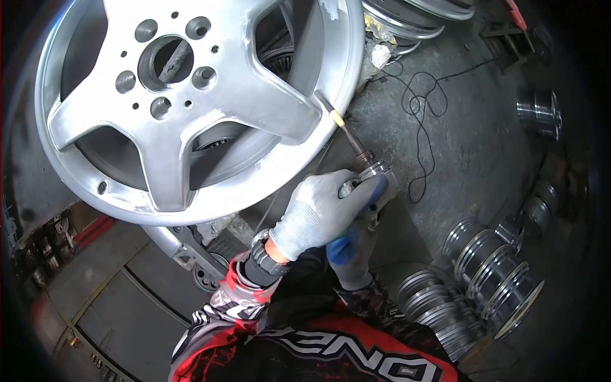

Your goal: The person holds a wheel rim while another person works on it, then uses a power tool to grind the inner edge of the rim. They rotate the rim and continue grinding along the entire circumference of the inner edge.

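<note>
A silver alloy wheel [223, 95] with several broad spokes and bolt holes fills the upper left. My left hand [321, 207], in a grey-white glove, is wrapped round the upper body of a hand grinder [375, 170] with a long thin shaft. Lower down, my right hand [351, 251], in a grey glove with blue patches, is closed around the same tool, partly covered by the left. The shaft, with a yellow band on it, points up and left. Its dark tip overlaps the wheel's rim close to a spoke end.
Stacked silver rims [487, 274] stand on the floor at lower right, and another rim [538, 113] lies at far right. A dark cable [417, 105] loops across the concrete floor [471, 153]. More rims [407, 22] sit behind the wheel. Grey panels [127, 312] are at lower left.
</note>
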A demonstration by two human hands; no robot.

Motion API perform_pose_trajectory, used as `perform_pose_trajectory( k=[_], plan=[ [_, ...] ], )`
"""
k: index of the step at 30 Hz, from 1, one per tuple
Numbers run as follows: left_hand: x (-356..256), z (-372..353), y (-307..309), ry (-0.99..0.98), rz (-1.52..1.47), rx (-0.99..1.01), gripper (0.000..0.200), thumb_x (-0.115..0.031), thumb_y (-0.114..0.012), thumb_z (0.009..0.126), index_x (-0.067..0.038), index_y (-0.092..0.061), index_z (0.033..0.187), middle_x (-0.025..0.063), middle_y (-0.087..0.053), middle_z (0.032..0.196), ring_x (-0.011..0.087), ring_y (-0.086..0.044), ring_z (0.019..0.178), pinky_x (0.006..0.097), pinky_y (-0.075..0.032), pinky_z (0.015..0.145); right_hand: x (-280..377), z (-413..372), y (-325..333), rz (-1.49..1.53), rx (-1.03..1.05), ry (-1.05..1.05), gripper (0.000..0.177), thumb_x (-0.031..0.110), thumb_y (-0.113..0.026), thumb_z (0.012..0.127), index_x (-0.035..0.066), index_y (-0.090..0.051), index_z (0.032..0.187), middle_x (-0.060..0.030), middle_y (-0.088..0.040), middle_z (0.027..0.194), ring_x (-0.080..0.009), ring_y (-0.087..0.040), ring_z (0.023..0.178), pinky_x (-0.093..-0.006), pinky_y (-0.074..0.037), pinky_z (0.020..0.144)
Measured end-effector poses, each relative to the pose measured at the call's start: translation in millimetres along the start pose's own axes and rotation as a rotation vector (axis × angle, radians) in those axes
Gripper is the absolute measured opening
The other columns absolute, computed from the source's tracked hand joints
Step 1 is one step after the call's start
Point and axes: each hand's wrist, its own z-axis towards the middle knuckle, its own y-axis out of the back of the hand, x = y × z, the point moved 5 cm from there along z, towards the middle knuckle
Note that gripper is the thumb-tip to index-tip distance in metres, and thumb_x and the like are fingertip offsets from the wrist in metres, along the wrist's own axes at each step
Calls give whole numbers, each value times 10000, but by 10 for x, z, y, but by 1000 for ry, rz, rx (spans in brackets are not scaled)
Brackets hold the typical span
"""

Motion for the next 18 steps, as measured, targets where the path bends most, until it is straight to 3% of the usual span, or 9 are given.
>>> perform_pose_trajectory(
  k=[2, 4, 8, 10, 11, 13, 14, 16, 18],
  plan=[
    [-47, -9, -21, -365, 153, -89, 272, -301, -626, 1084, -41, -702, 1115, 189, -671, 880, 368, -705, 772, 419, -552, 686, -14, 3, 8, -15, 30, 30, 506, 132, -700, 1021, -15, -556, 1484, -229, -644, 1392, -440, -649, 1276, -487, -516, 1075],
    [-22, -36, -24, -371, 110, -116, 263, -306, -634, 1079, -58, -707, 1126, 186, -664, 877, 366, -702, 768, 426, -553, 684, -204, -107, -87, 362, 142, -271, 918, 168, -722, 1027, 72, -120, 1714, -205, -303, 1669, -292, -416, 1506, -471, -403, 1231],
    [-23, -118, 1, -455, 247, -143, 289, -334, -651, 1069, -62, -720, 1138, 186, -668, 863, 375, -696, 760, 449, -554, 686, -201, -241, -138, 723, -108, -515, 904, 221, -723, 1036, 79, -139, 1711, -195, -367, 1634, -293, -444, 1484, -486, -427, 1212],
    [-14, -110, -5, -300, 189, -98, 321, -360, -657, 1063, -56, -724, 1142, 191, -678, 850, 382, -701, 758, 458, -555, 689, 194, 3, 15, -321, 167, 127, 427, 153, -633, 1068, -3, -546, 1456, -193, -619, 1417, -366, -642, 1290, -462, -518, 1071],
    [19, -101, -17, -153, 137, -42, 353, -386, -662, 1057, -51, -729, 1146, 196, -687, 838, 388, -706, 757, 466, -556, 692, 191, -4, -37, -319, 177, 134, 427, 153, -633, 1068, -3, -546, 1456, -193, -619, 1417, -366, -642, 1290, -462, -518, 1071],
    [-35, -69, -4, -75, 83, -61, 511, -534, -637, 1023, -31, -722, 989, 204, -697, 808, 404, -716, 786, 485, -564, 715, -111, -114, -159, 828, -31, -568, 467, 284, -523, 1140, 27, -469, 1526, -148, -562, 1490, -303, -603, 1336, -459, -504, 1101],
    [-27, -44, -4, -5, 34, -72, 697, -681, -612, 989, -10, -715, 832, 212, -706, 779, 421, -725, 815, 503, -572, 738, -117, -111, -151, 826, -22, -569, 467, 284, -523, 1140, 27, -469, 1526, -148, -562, 1490, -303, -603, 1336, -459, -504, 1101],
    [-12, -2, -20, -15, 28, -77, 699, -681, -604, 992, -9, -717, 837, 218, -711, 789, 425, -726, 822, 503, -572, 748, -182, -143, -164, 1119, -114, -721, 539, 392, -411, 1175, 38, -397, 1582, -124, -520, 1526, -263, -550, 1389, -456, -485, 1136],
    [-17, 21, -14, -24, 21, -80, 702, -680, -595, 996, -7, -718, 841, 223, -716, 799, 429, -727, 829, 503, -572, 757, -188, -96, -142, 979, -76, -649, 561, 410, -398, 1177, 37, -381, 1595, -127, -521, 1525, -265, -544, 1395, -459, -475, 1148]
  ],
)
